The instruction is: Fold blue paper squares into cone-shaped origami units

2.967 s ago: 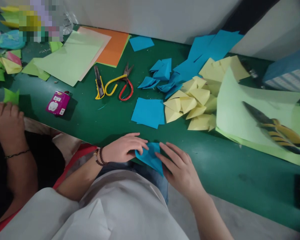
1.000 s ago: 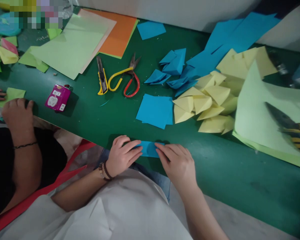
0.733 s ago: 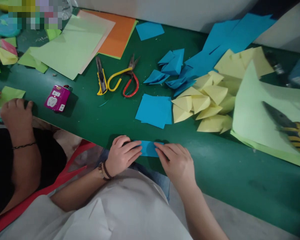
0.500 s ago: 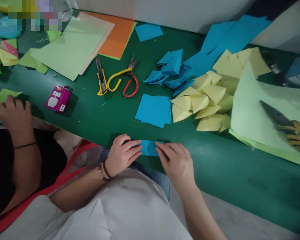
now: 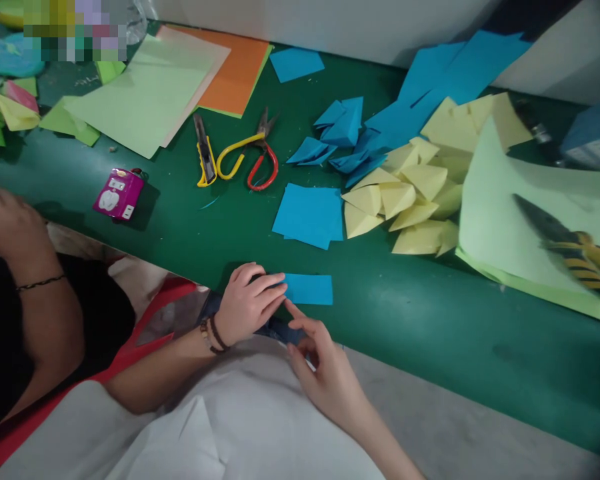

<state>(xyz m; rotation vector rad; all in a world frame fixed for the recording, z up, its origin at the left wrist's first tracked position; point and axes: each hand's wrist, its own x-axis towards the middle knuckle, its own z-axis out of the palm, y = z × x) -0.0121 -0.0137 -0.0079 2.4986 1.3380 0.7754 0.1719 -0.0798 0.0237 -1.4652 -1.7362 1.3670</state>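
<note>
A strip of blue paper (image 5: 310,289), folded by the look of it, lies at the front edge of the green table. Its left end is under the fingers of my left hand (image 5: 251,301), which holds it against the tabletop. Below the strip, my right hand (image 5: 320,363) has its index finger stretched toward the lower edge near the left fingertips, thumb apart, nothing in its grip. Just beyond the strip rests a small stack of blue paper squares (image 5: 307,215). Folded blue paper pieces (image 5: 341,127) and folded yellow paper pieces (image 5: 413,197) sit farther back.
On the green table (image 5: 190,237) lie a yellow utility knife (image 5: 205,153), scissors (image 5: 260,147) with yellow and red handles, and a magenta socket box (image 5: 119,193). Large paper sheets (image 5: 153,87) lie behind. Pliers (image 5: 570,250) rest on green sheets, right. A co-worker's arm (image 5: 45,293) is at left.
My right hand has left the right end of the blue strip and moved down and left, its index finger now extended. The left hand stays on the strip. The co-worker's hand has shifted left.
</note>
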